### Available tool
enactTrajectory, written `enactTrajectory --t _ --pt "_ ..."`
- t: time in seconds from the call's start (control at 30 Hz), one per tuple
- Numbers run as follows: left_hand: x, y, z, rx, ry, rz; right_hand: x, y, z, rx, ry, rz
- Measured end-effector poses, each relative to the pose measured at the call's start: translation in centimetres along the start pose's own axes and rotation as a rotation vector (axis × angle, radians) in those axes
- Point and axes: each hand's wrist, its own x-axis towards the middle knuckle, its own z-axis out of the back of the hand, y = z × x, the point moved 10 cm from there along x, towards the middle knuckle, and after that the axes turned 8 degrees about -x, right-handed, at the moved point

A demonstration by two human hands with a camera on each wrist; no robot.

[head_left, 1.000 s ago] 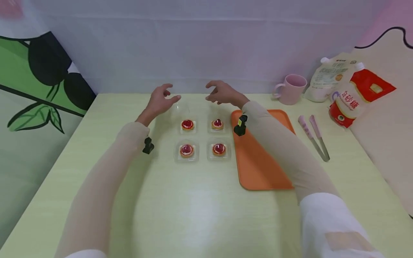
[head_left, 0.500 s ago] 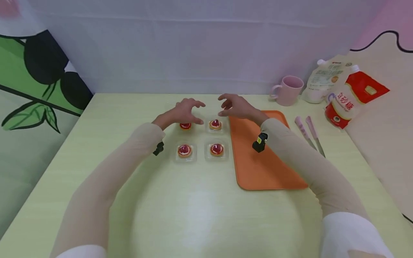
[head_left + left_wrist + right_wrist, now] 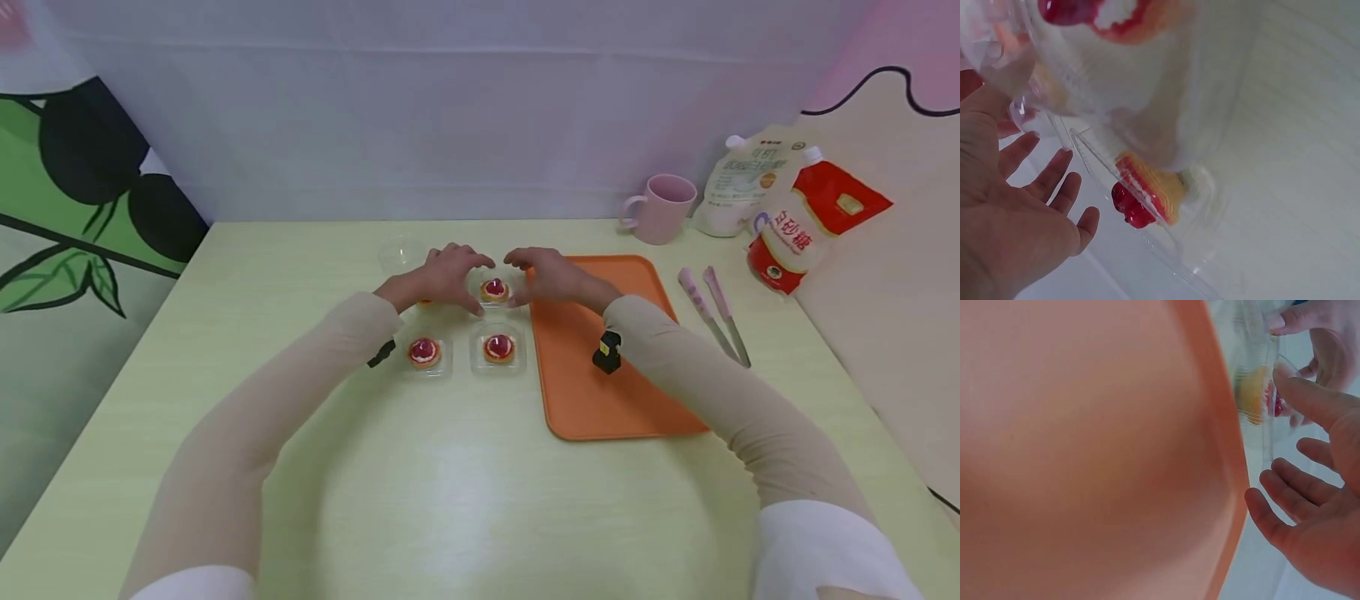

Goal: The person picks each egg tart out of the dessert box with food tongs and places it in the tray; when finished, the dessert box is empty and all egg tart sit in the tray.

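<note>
Four small red-topped tarts in clear plastic boxes stand in two rows; the back left one is mostly hidden behind my left hand (image 3: 453, 279). Between my two hands is the back right tart (image 3: 494, 290) in its clear box. My right hand (image 3: 553, 279) is at that box's right side, over the tray's far left corner. Both thumbs come to the near side of the box, with the other fingers spread round its back. In the right wrist view the thumb tips are right at the clear rim (image 3: 1267, 437). The left wrist view shows loosely spread fingers (image 3: 1063, 194).
The front tarts (image 3: 424, 352) sit nearer me. A clear plastic piece (image 3: 401, 252) is behind the back left tart. Right of the boxes lies an orange tray (image 3: 600, 400), then pink-handled tongs (image 3: 716, 317). Farther back stand a pink mug (image 3: 663, 208), a white pouch (image 3: 738, 187) and a red bag (image 3: 810, 221).
Both hands have come from the table's far edge toward me. The left has also moved right, past the back left tart; both now flank the back right tart, closer together.
</note>
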Motion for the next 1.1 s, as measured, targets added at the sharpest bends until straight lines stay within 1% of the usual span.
enactTrajectory --t 0.1,0.2,0.37,0.5,0.67,0.77,0.87,1.0,1.1 --pt "0.3 -0.2 -0.2 0.038 -0.011 -0.001 0.1 0.1 -0.4 -0.027 -0.012 0.009" --pt "0.2 -0.4 -0.3 0.076 -0.023 -0.004 0.1 0.2 -0.4 -0.048 -0.031 0.011" --pt "0.1 -0.7 -0.6 0.132 -0.054 -0.012 -0.1 0.2 -0.6 -0.039 -0.046 0.007" --pt "0.2 -0.8 -0.9 0.195 -0.078 -0.035 -0.3 0.2 -0.8 -0.033 -0.048 0.012" --pt "0.3 -0.8 -1.0 0.271 -0.117 -0.075 -0.7 0.6 -0.7 -0.08 -0.066 0.049" --pt "0.4 -0.8 -0.9 0.287 -0.138 -0.086 -0.8 0.8 -0.7 -0.094 -0.072 0.062" --pt "0.5 -0.6 -0.9 0.281 -0.148 -0.077 -0.8 0.7 -0.9 -0.1 -0.065 0.055" --pt "0.5 -0.3 -0.9 0.255 -0.147 -0.051 -0.8 0.7 -1.1 -0.118 -0.064 0.055" --pt "0.6 -0.3 -0.9 0.25 -0.14 -0.053 -0.9 0.9 -1.0 -0.152 -0.07 0.073"
